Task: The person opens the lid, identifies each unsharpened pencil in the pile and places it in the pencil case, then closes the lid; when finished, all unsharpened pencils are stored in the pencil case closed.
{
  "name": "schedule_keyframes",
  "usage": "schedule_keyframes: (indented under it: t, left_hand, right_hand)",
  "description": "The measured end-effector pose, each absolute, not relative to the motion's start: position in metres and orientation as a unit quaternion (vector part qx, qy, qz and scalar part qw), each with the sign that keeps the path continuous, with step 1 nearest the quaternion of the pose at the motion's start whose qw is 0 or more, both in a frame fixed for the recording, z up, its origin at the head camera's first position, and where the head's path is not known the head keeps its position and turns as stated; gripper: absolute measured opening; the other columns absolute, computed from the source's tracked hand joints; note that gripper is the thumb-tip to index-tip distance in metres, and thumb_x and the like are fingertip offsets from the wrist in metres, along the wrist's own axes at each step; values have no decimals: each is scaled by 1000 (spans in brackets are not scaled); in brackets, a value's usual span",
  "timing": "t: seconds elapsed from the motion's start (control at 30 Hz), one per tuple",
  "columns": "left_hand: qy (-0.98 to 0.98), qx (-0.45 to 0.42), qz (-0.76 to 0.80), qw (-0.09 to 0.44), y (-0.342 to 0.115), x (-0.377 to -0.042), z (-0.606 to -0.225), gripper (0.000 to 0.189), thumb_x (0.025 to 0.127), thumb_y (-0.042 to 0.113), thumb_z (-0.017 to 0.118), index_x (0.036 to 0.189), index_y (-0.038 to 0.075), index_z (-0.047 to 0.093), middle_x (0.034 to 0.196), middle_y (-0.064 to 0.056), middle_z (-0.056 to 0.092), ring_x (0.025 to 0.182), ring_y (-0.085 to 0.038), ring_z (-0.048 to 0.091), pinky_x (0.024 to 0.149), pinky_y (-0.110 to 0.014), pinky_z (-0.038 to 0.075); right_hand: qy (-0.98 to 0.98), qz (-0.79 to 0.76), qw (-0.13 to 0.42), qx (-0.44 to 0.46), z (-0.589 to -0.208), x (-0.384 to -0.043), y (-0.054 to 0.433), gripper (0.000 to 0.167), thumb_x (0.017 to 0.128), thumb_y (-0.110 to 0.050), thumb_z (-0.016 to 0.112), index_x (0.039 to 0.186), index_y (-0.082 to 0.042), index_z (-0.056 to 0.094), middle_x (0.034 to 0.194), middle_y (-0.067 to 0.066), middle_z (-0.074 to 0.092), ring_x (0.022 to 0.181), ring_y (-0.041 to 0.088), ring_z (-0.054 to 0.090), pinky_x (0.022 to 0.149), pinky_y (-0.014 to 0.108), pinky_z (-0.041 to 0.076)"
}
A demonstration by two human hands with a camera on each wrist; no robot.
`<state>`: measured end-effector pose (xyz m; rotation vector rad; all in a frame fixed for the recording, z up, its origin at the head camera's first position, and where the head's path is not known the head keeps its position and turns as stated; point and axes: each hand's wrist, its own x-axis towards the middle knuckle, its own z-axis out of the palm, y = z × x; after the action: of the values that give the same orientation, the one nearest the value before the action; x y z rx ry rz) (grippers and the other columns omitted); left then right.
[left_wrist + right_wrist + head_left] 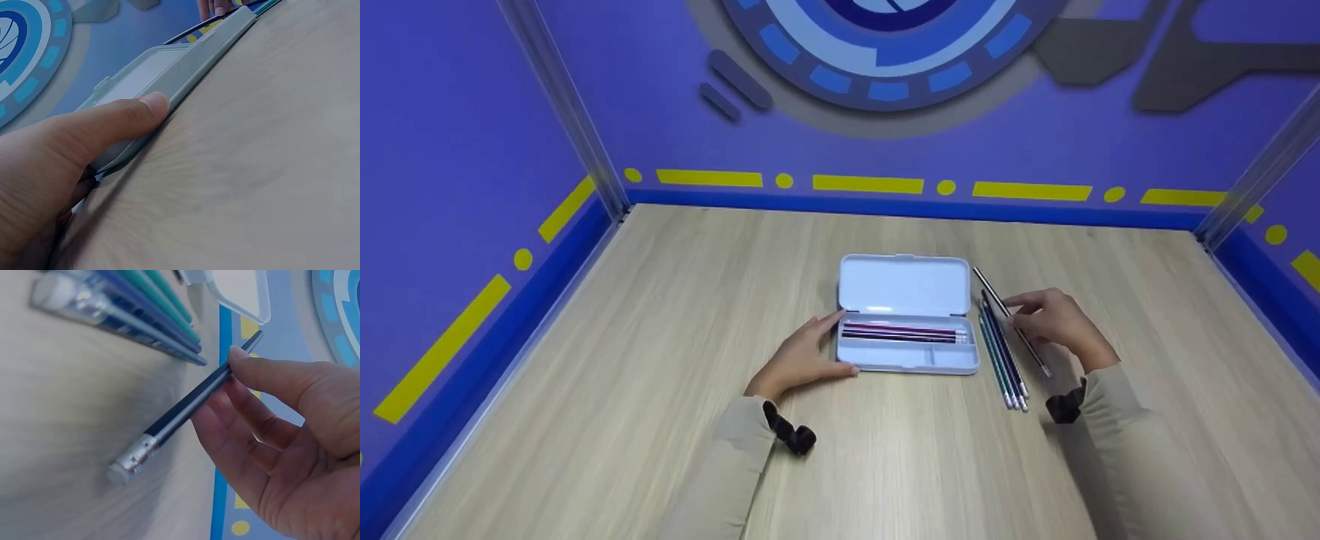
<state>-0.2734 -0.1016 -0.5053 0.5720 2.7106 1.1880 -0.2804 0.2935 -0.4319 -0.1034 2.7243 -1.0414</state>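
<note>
A white pencil case (885, 355) lies with its lid (904, 285) folded back, away from me. Several purple and dark pencils (900, 334) fill its rear compartment, eraser ends to the right. My left hand (799, 356) grips the case's left end, the thumb (132, 115) along the front side and other fingers toward the hinge. To the right of the case, my right hand (1057, 322) pinches a dark pencil (188, 402) between thumb and fingers, its silver ferrule and white eraser toward me. The held pencil is tilted just above the table beside several loose pencils (999, 352), teal and dark blue.
All of this is on a light wood-grain table (697, 300). Blue printed panels (870, 161) with yellow marks enclose it at the back and both sides, joined by metal corner posts (574, 112). A small front-right compartment (952, 355) divides the case.
</note>
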Motion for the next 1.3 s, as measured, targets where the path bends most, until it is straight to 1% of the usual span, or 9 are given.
schedule_keyframes:
  t: [0.2, 0.33, 0.47, 0.63, 0.77, 0.87, 0.97, 1.13, 1.3]
  left_hand:
    - [897, 191, 395, 63, -102, -273, -505, 102, 66, 51, 83, 151, 24, 34, 153, -9, 37, 143, -39, 26, 115, -54, 25]
    - [896, 194, 395, 61, -102, -273, -504, 100, 66, 50, 83, 150, 24, 34, 153, -8, 37, 143, -39, 26, 115, -54, 25]
    - [895, 195, 395, 62, -102, -273, -503, 100, 67, 50, 83, 150, 25, 34, 153, -5, 38, 143, -38, 27, 116, -53, 26]
    - [894, 196, 397, 65, -102, -273, -503, 101, 67, 50, 83, 151, 23, 34, 153, -6, 38, 142, -35, 30, 115, -51, 28]
    - [897, 193, 394, 64, -101, -273, -503, 102, 66, 51, 83, 151, 23, 33, 153, -9, 37, 142, -36, 30, 115, -51, 27]
    - [898, 189, 392, 65, -101, -273, -504, 102, 66, 51, 83, 151, 23, 33, 153, -10, 37, 143, -37, 28, 115, -52, 26]
    - [899, 186, 391, 68, -101, -273, -504, 102, 66, 51, 83, 151, 25, 33, 154, -9, 36, 143, -38, 27, 116, -53, 26]
    - [897, 188, 395, 68, -101, -273, -504, 104, 65, 52, 83, 151, 24, 32, 153, -11, 37, 142, -37, 30, 115, -53, 27]
    - [897, 192, 393, 67, -102, -274, -505, 105, 65, 54, 83, 152, 25, 31, 153, -11, 37, 141, -35, 32, 115, -52, 28]
  right_hand:
    - [927, -358, 106, -37, -425, -284, 286, 40, 91, -10, 60, 131, -2, 59, 110, 24, 62, 78, 20, 60, 70, 34, 59]
    - [929, -356, 92, -50, -420, -285, 280, 39, 91, -9, 61, 130, -4, 60, 109, 23, 64, 81, 21, 62, 73, 40, 60]
    - [931, -351, 78, -63, -415, -285, 272, 37, 91, -8, 61, 128, -5, 62, 108, 22, 67, 84, 22, 64, 75, 41, 59]
    - [930, -350, 71, -82, -410, -288, 261, 35, 90, -8, 64, 125, -5, 65, 107, 22, 67, 85, 24, 64, 74, 39, 59]
    - [930, -348, 65, -98, -408, -291, 251, 31, 89, -7, 65, 121, -7, 68, 107, 20, 68, 85, 25, 64, 71, 33, 58]
    - [930, -345, 58, -114, -407, -292, 245, 29, 89, -5, 65, 118, -7, 70, 104, 18, 69, 81, 23, 63, 67, 27, 56]
    - [930, -339, 48, -133, -407, -293, 237, 27, 88, -5, 65, 115, -8, 71, 100, 16, 71, 76, 20, 60, 64, 23, 52]
    - [930, -329, 30, -162, -407, -294, 223, 25, 88, -6, 67, 112, -9, 73, 98, 13, 72, 77, 18, 61, 66, 24, 52]
    - [925, -335, 29, -176, -406, -294, 211, 25, 87, -5, 69, 110, -10, 74, 97, 11, 72, 79, 19, 63, 68, 25, 54]
